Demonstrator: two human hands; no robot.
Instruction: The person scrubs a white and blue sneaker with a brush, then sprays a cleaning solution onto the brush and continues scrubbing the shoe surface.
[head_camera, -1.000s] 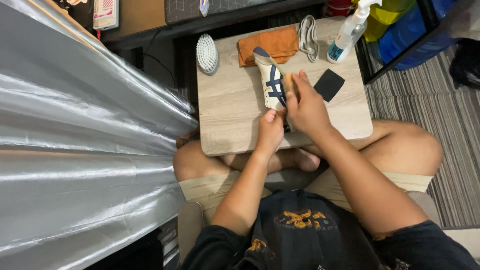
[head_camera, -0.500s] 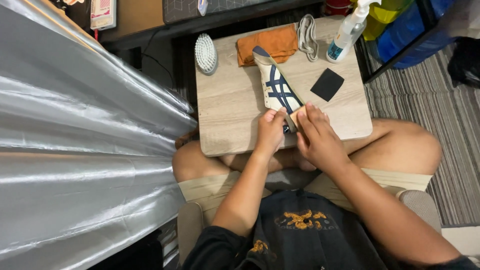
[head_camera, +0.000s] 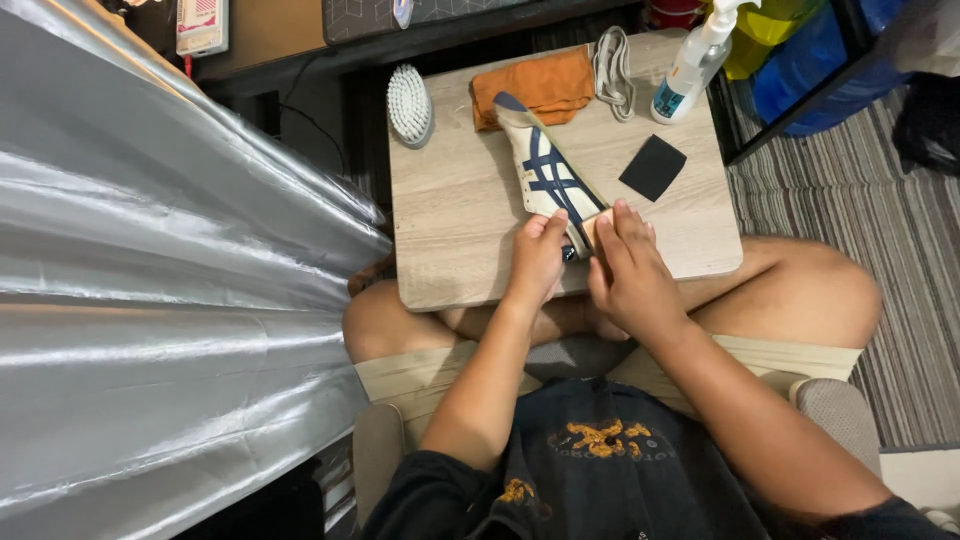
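Observation:
A cream sneaker (head_camera: 545, 170) with dark blue stripes lies on its side on a small light-wood table (head_camera: 455, 215), toe pointing away from me. My left hand (head_camera: 537, 258) grips the shoe's heel end. Just to the right, my right hand (head_camera: 630, 270) rests its fingers against the same heel end, touching the shoe. The heel itself is hidden under my fingers.
On the table's far edge lie a white brush (head_camera: 410, 103), an orange cloth (head_camera: 535, 85), a coiled pale shoelace (head_camera: 612, 70), a spray bottle (head_camera: 690, 65) and a black square pad (head_camera: 652, 167). A silver curtain (head_camera: 150, 300) hangs at left; striped carpet (head_camera: 860, 200) at right.
My right hand has slid from the shoe's middle back toward me, down to its heel. My left hand stays on the heel end.

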